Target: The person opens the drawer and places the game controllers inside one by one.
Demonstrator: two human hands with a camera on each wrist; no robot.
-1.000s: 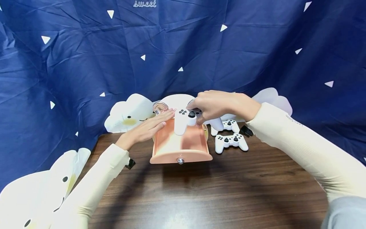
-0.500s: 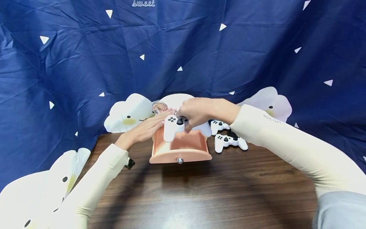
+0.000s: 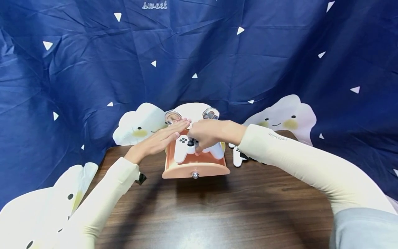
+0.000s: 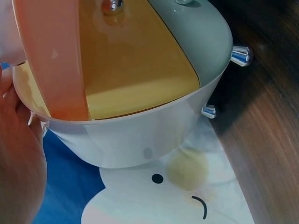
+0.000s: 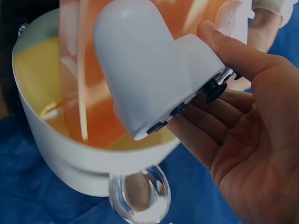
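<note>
My right hand (image 3: pixel 211 133) pinches a white game controller (image 3: pixel 180 152) at its middle, thumb on one side and fingers on the other. The controller is low over the pulled-out coral drawer (image 3: pixel 177 171), a round metal knob on its front. In the right wrist view, one smooth grip (image 5: pixel 135 60) of the controller overlaps the drawer's interior. My left hand (image 3: pixel 157 141), fingers straight, lies at the top left of the small white cabinet (image 3: pixel 194 110). The left wrist view has its fingers (image 4: pixel 9 93) at the cabinet's rim, with yellow and grey-green drawer fronts below the coral one.
Another white controller (image 3: pixel 237 158) lies on the wooden table (image 3: pixel 264 207) right of the cabinet, partly hidden by my right sleeve; a further one behind it barely shows. Clear round ears (image 3: pixel 211 113) stick up from the cabinet. A blue curtain (image 3: pixel 199 52) and cloud cutouts (image 3: pixel 136 124) stand behind.
My right hand has moved left and down with the controller, from above the cabinet's front into the drawer's opening. My left hand has stayed in place.
</note>
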